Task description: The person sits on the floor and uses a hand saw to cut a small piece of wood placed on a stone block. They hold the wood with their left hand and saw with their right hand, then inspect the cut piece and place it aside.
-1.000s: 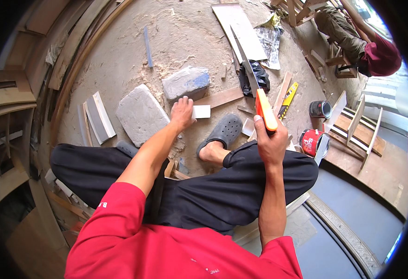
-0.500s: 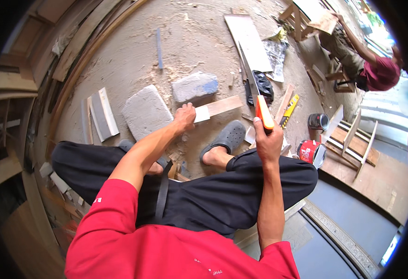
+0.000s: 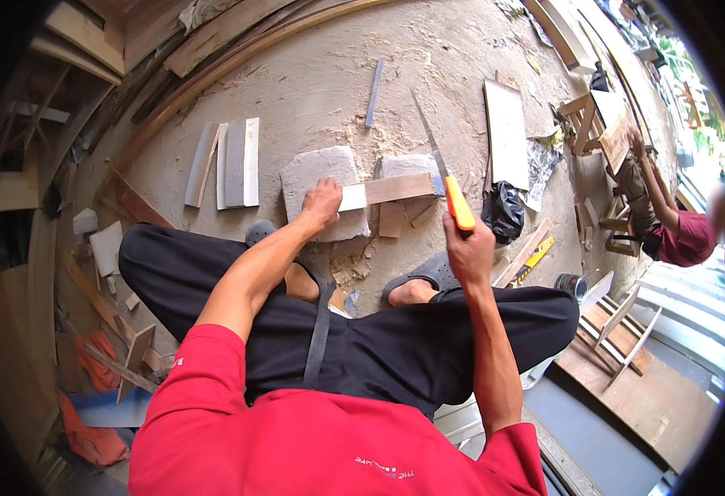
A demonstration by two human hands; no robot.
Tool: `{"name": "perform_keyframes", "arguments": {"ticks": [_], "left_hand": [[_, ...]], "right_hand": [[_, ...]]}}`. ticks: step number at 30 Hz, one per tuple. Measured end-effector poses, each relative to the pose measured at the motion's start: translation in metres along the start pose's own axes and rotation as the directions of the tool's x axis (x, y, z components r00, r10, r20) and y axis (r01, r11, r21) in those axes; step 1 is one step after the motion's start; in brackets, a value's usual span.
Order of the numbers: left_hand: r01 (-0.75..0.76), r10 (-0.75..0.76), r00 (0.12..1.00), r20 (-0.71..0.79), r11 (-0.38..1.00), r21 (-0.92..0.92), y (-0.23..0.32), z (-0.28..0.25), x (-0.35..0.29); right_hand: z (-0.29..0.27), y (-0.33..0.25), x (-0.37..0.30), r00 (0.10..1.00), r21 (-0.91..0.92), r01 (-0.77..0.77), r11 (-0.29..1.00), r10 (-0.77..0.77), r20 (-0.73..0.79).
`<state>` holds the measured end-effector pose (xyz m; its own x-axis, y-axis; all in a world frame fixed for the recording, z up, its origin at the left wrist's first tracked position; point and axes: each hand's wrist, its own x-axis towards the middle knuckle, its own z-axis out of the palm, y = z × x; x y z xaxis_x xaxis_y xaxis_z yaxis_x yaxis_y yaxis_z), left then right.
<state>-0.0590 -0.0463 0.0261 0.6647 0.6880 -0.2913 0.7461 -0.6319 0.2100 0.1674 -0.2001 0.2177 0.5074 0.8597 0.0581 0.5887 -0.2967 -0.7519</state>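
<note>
My left hand (image 3: 323,201) is closed on the white end of a short wooden strip (image 3: 399,188). That strip spans two pale masonry blocks, the left block (image 3: 317,165) under my hand and the right block (image 3: 404,164) under its far end. In my right hand (image 3: 470,248) is a handsaw (image 3: 460,205), gripped by its orange and yellow handle. Its blade (image 3: 430,136) points up and away, beyond the right end of the strip. Whether the blade touches the wood, I cannot tell.
Cut boards (image 3: 237,163) lie left of the blocks, and a thin dark strip (image 3: 374,93) lies beyond them. To the right are a white board (image 3: 507,136), a black plastic bag (image 3: 504,211), a yellow level (image 3: 534,262) and a can (image 3: 571,286). Another person (image 3: 683,236) works at far right.
My left hand has brought the wooden strip up from in front of the blocks onto them. The handsaw has come closer to the strip's right end. The view has shifted.
</note>
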Motion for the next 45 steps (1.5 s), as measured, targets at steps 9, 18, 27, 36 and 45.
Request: {"name": "perform_keyframes", "arguments": {"ticks": [9,18,27,36,45], "left_hand": [[0.257,-0.447,0.817,-0.365,0.848,-0.463,0.003,0.039,-0.025],[0.375,-0.776,0.603,0.185,0.071,-0.924,-0.019,0.071,-0.045],[0.464,-0.804,0.569,0.173,0.140,-0.875,-0.016,0.069,-0.036],[0.514,-0.852,0.504,0.145,0.160,-0.843,-0.016,0.078,-0.041],[0.534,-0.864,0.481,0.146,0.157,-0.831,-0.008,0.065,-0.042]], "right_hand": [[0.066,0.040,0.008,0.995,-0.438,0.066,0.897,-0.026,0.096],[0.095,0.162,-0.040,0.995,-0.682,-0.054,0.729,0.097,0.025],[0.129,0.139,-0.030,0.993,-0.561,-0.059,0.826,-0.010,-0.120],[0.188,0.127,-0.003,0.992,-0.300,0.090,0.950,-0.111,-0.056],[0.226,0.127,-0.009,0.990,-0.341,0.144,0.929,-0.135,0.052]]}}
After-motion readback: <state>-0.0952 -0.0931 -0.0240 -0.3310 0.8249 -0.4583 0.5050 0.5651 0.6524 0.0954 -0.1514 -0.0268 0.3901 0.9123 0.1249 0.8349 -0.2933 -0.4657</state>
